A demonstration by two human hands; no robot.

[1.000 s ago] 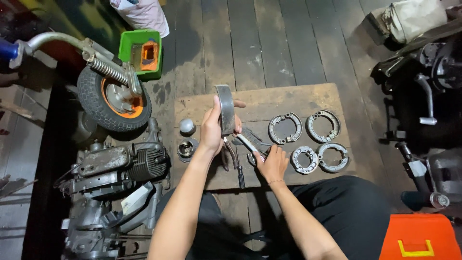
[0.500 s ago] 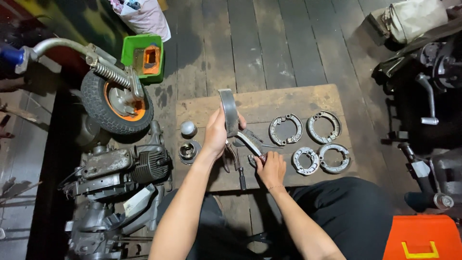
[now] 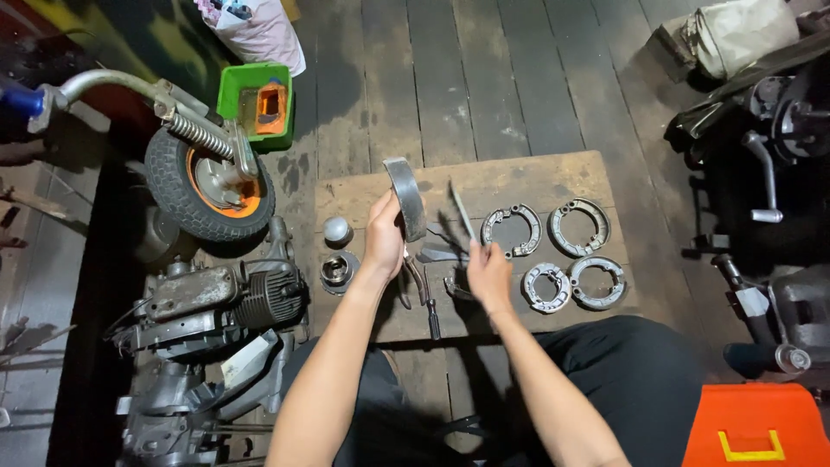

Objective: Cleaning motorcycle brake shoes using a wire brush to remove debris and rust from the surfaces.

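Left hand [image 3: 386, 238] grips curved brake shoe [image 3: 406, 197] upright above board [image 3: 536, 173] — right hand [image 3: 489, 275] pinches thin metal tool [image 3: 461, 210]. I'd steady the shoe, keep the tool tip controlled.

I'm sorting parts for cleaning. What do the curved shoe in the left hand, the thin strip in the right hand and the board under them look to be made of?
The curved brake shoe in the left hand looks like dull grey cast metal with a darker lining band. The thin strip in the right hand glints like bare steel. The board appears to be raw, stained wood or plywood.
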